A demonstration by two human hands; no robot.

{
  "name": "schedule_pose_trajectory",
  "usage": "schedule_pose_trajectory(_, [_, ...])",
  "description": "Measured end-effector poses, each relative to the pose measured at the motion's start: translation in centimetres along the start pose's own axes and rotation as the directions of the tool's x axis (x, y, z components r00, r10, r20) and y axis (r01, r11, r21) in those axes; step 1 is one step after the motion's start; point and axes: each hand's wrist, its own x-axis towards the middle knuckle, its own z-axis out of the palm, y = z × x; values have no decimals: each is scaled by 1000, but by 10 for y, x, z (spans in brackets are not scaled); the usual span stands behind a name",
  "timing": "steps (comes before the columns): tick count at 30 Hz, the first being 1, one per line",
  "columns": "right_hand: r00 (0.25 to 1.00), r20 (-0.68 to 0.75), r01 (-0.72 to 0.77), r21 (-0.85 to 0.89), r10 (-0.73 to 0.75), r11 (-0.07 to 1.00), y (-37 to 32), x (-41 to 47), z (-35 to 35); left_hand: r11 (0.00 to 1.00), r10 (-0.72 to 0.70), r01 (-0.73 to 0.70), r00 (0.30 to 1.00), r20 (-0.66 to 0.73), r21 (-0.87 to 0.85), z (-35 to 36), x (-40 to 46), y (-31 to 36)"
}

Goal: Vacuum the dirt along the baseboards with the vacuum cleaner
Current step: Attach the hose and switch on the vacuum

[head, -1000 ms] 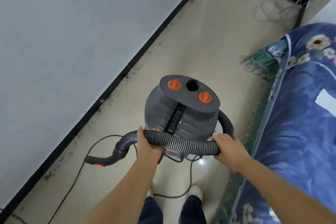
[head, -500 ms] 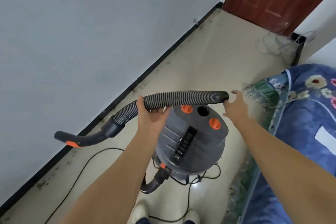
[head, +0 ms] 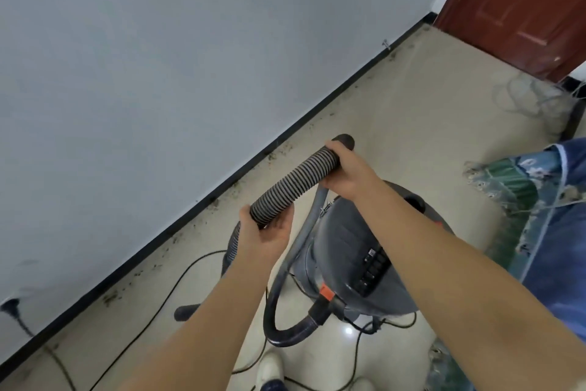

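**Both hands on the hose, above the vacuum**

The person holds the ribbed hose [head: 295, 187] in the air with both hands, in front of the chest and above the floor [head: 412, 124]. The left hand [head: 264, 232] cups the lower part from below, thumb and fingers curled round it. The right hand [head: 347, 173] grips the upper part, fingers wrapped over the top just behind the dark end piece [head: 344, 139], which points up and away toward the wall [head: 158, 73].

Below the left hand the hose drops down behind the forearm; a dark nozzle tip [head: 185, 313] shows near the floor beside that arm. The vacuum [head: 358, 251], a grey drum, stands on the floor under the right forearm, with an orange clip [head: 326, 292] at its hose port and a smooth hose loop [head: 285, 305] curving from there up toward the hands.

A black baseboard [head: 222, 187] runs along the foot of the wall, with specks of dirt [head: 276, 152] scattered on the floor just beside it. A black cord [head: 165, 295] trails over the floor to a plug [head: 11, 306] in the wall at the left. A red-brown door [head: 523, 3] stands at the far end, and a blue flowered cover [head: 558, 232] lies at the right.
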Motion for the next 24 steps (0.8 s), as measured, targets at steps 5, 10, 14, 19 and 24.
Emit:
schedule_pose_trajectory(5, [993, -53, 97, -142, -105, 985, 7, -12, 3, 727, -240, 320, 947, -211, 608, -31, -9, 29])
schedule_pose_trajectory(10, [998, -46, 36, -243, -49, 969, 6, -51, -3, -166, 118, 31, 993, -11, 986, -21, -24, 48])
schedule_pose_trajectory(14, [1000, -8, -30, -531, 30, 847, 21, -92, -30, -769, -163, -479, 787, 595, 423, 28, -19, 30])
schedule_pose_trajectory(19, [979, 132, 18, -816, 156, 577, 39, -151, -68, -703, -710, -560, 588, 388, -438, 43, -13, -14])
schedule_pose_trajectory(24, [985, 168, 171, -983, 50, -66, 37, -189, -96, -662, -745, -720, 603, 286, -207, 5, -39, -53])
